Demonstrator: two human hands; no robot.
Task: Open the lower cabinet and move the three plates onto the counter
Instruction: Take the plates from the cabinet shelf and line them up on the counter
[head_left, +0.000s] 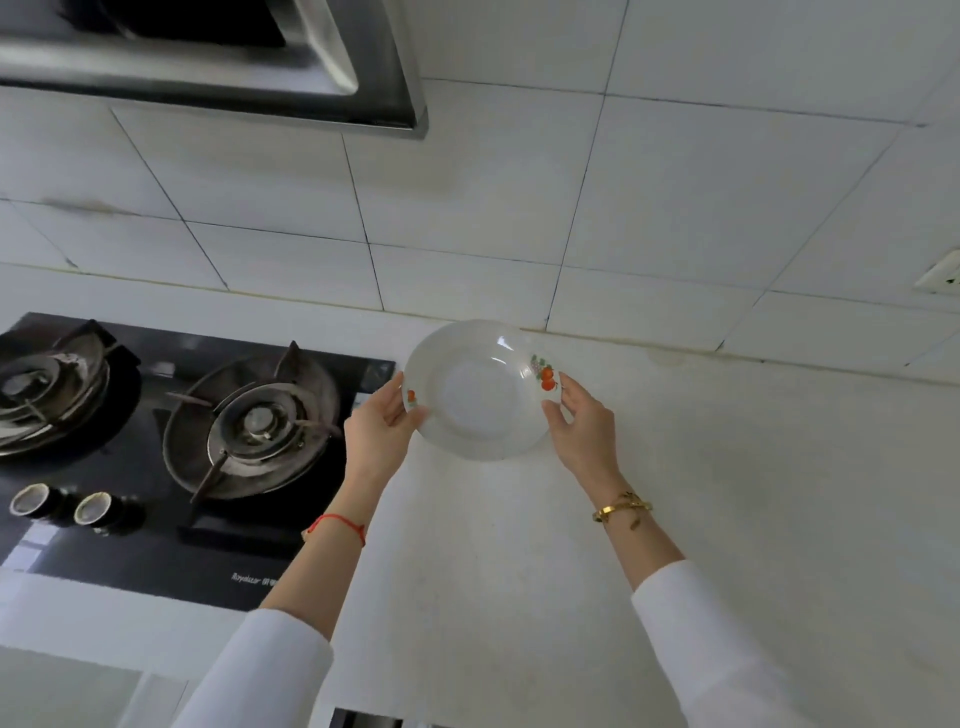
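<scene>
A white plate (480, 389) with small orange fruit prints on its rim is at the back of the white counter (727, 493), near the tiled wall. My left hand (376, 428) grips its left rim, thumb on top. On the opposite rim, my right hand (584, 426) holds it with the fingertips. Whether the plate rests on the counter or hovers just above it, I cannot tell. The lower cabinet and any other plates are out of view.
A black gas hob (182, 441) with two burners lies left of the plate, and two round knobs (67, 509) sit at its front. A steel range hood (208, 57) hangs above. A wall socket (940, 273) is at far right.
</scene>
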